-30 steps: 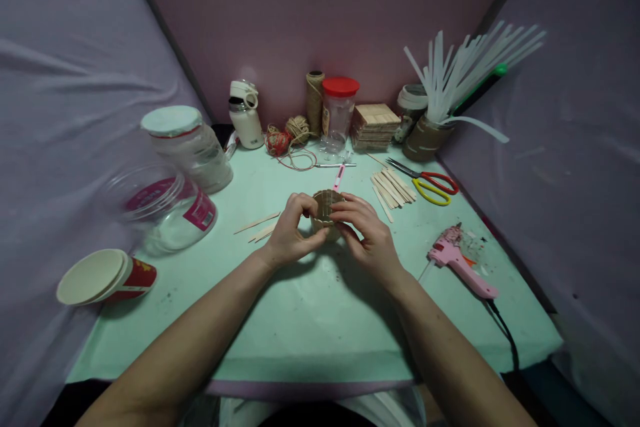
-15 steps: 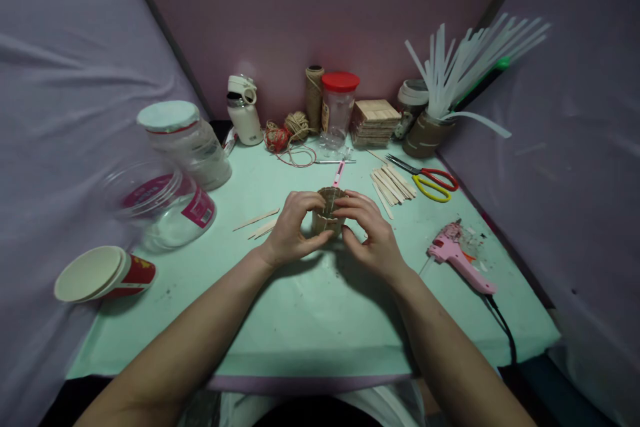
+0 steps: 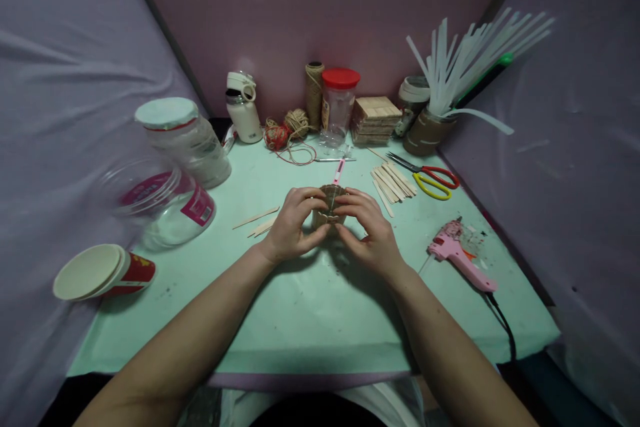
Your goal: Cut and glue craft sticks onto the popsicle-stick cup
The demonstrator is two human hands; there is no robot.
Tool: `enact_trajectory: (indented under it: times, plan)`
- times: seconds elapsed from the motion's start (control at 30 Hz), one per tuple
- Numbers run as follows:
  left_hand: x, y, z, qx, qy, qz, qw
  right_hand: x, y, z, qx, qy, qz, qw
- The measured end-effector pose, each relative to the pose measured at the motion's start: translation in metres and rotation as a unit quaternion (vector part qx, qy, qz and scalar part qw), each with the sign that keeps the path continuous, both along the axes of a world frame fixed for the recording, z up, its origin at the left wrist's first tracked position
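A small brown cup (image 3: 329,216) with an uneven rim, its wall seemingly made of craft sticks, stands at the middle of the table. My left hand (image 3: 299,223) grips its left side, thumb on the near wall and fingers at the rim. From the right, my right hand (image 3: 367,227) holds the same cup, with its thumb also at the front and its fingertips over the rim. The fingers hide both sides of the cup. Just behind it lies a pink-and-white utility knife (image 3: 339,171). Loose craft sticks (image 3: 263,227) lie left of my left hand.
On the right are a pink glue gun (image 3: 463,257), scissors (image 3: 433,180) and a pile of craft sticks (image 3: 393,183). Paper cups (image 3: 105,273) and clear plastic jars (image 3: 185,210) occupy the left. Twine balls (image 3: 287,130), a red-lidded jar (image 3: 340,103) and glue sticks (image 3: 460,67) line the back.
My right thumb has moved left and up along the cup's front, closer to my left thumb. The cup stays in about the same place between both hands.
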State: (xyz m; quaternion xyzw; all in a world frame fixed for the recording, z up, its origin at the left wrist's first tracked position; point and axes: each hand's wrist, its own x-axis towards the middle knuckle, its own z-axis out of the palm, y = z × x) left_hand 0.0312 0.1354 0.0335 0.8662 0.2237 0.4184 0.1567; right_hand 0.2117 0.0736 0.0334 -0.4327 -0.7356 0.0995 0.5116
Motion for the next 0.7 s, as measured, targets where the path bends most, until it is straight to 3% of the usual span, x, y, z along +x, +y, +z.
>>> enact_trajectory:
  times: [0.5, 0.7]
  plan:
    - [0.003, -0.002, -0.001, 0.017, 0.013, 0.027, 0.999, -0.002, 0.001, -0.002, 0.005, 0.004, -0.009, 1.000]
    - [-0.002, -0.002, -0.004, 0.005, -0.011, 0.009, 1.000, 0.004, -0.007, 0.009, 0.001, -0.014, -0.022, 1.000]
